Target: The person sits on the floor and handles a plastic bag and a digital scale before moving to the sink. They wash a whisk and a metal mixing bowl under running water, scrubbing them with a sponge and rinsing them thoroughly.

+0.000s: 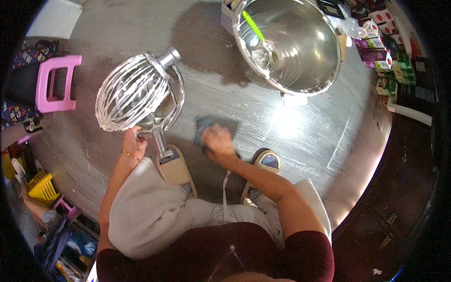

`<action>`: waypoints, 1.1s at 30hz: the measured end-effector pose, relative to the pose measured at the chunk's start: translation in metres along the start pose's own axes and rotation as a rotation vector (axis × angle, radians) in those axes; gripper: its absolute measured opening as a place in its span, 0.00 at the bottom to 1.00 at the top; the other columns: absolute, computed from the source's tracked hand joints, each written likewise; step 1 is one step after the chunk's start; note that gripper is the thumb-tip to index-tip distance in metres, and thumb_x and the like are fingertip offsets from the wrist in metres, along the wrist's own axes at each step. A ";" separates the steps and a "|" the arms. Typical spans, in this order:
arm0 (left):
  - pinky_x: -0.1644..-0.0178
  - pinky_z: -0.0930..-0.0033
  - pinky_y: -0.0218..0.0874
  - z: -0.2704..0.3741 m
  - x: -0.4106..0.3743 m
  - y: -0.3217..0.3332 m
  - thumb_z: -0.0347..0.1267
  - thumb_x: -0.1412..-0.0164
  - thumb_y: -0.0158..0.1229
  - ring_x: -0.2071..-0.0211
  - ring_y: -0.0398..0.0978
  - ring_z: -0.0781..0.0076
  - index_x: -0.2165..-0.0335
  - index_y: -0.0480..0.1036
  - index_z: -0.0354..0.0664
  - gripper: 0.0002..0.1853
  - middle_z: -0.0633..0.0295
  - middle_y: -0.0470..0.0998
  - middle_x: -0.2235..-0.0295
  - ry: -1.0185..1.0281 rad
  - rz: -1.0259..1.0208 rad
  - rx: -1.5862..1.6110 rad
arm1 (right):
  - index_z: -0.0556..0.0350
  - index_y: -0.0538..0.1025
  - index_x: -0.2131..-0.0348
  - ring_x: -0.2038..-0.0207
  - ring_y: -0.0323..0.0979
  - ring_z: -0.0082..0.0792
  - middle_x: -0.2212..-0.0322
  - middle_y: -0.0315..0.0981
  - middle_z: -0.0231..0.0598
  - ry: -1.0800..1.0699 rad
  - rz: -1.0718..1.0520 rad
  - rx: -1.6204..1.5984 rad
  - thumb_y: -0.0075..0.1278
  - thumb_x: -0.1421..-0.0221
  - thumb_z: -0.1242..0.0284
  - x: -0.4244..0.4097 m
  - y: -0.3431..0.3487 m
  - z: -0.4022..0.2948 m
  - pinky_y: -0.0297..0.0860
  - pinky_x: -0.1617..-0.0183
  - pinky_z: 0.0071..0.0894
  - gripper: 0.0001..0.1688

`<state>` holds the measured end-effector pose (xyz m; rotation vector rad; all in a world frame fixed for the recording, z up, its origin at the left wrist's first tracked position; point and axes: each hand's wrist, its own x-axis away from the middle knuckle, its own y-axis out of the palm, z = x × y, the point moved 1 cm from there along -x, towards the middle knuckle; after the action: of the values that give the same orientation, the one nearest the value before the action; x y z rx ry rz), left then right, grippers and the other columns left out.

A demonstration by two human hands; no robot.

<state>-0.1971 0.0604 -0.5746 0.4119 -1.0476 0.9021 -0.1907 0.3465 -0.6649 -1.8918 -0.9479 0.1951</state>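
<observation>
My left hand (138, 145), with a gold-coloured bracelet at the wrist, grips the metal frame of a mixer beater (160, 139) near its shaft. A large balloon whisk (132, 93), its wires coated with white cream, is together with the beater; whether my fingers also hold the whisk is unclear. The whisk's hub points away from me. On the floor in front of me, my right hand (219, 142) is pressed onto a dark grey-blue cloth (229, 125). Motion blurs this hand, and part of the cloth is hidden beneath it.
Ahead to the right stands a big steel mixing bowl (306, 46) with cream smears and a green-handled spatula (253, 26) inside. A pink plastic stool (44, 84) and a yellow basket (44, 187) are at left, near another person's arm (33, 204). Several cartons (375, 58) line the right.
</observation>
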 end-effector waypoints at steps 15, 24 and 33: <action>0.93 0.81 0.44 0.004 0.006 0.006 0.29 0.59 0.51 0.88 0.61 0.74 0.79 0.63 0.42 0.05 0.60 0.65 0.82 0.087 -0.082 -0.036 | 0.58 0.72 0.82 0.79 0.62 0.22 0.83 0.67 0.30 0.759 -0.033 -1.044 0.37 0.49 0.50 0.108 -0.240 0.227 0.59 0.74 0.23 0.31; 0.92 0.81 0.44 0.013 0.013 0.011 0.31 0.53 0.44 0.87 0.59 0.79 0.77 0.65 0.46 0.04 0.67 0.65 0.79 0.238 -0.177 -0.065 | 0.55 0.52 0.46 0.73 0.65 0.23 0.56 0.62 0.42 0.290 -0.216 -0.760 0.52 0.60 0.63 0.060 -0.337 0.246 0.62 0.64 0.21 0.44; 0.91 0.77 0.43 0.058 0.117 -0.026 0.32 0.52 0.46 0.88 0.57 0.77 0.76 0.63 0.41 0.05 0.65 0.63 0.82 0.024 -0.104 0.034 | 0.60 0.73 0.71 0.74 0.68 0.28 0.76 0.72 0.38 0.512 -0.347 -0.480 0.44 0.55 0.69 0.008 -0.293 0.288 0.65 0.68 0.29 0.14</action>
<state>-0.1860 0.0575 -0.4423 0.4787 -0.9812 0.8316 -0.4847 0.6174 -0.5700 -2.0102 -0.9937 -0.7493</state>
